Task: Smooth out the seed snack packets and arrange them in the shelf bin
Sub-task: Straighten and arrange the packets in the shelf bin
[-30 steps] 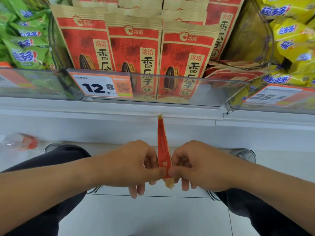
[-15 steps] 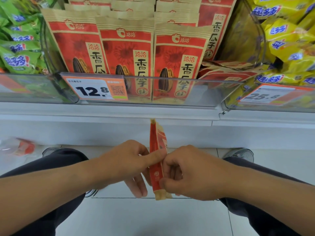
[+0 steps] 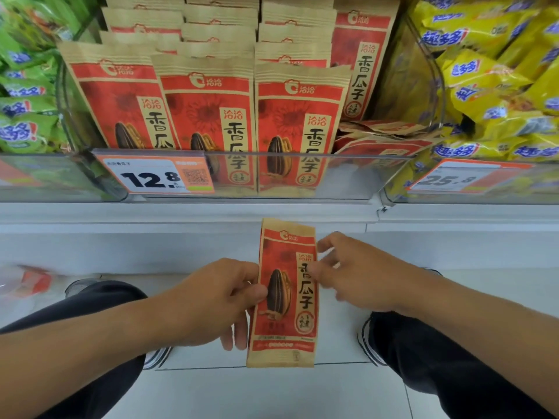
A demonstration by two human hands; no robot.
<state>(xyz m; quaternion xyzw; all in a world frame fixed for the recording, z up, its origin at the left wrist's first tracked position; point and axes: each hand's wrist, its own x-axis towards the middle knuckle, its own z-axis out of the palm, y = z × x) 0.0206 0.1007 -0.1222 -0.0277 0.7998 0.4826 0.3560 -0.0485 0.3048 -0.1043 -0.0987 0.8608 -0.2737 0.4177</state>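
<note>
The seed packet (image 3: 284, 293) now faces the head camera with its printed front; a second ago it stood edge-on, pinched between both hands, so it has been turned flat and looks ready for smoothing or shelving. It hangs upright below the shelf bin (image 3: 302, 176), in front of the white shelf base. The left hand (image 3: 211, 300) pinches its left edge at mid-height, thumb on the front and fingers curled behind. The right hand (image 3: 360, 276) has loosened: its fingers are spread and blurred, tips at the packet's right edge, gripping nothing that I can make out. Rows of upright packets (image 3: 208, 98) fill the bin, with several fallen packets (image 3: 381, 137) lying flat at its right end.
</note>
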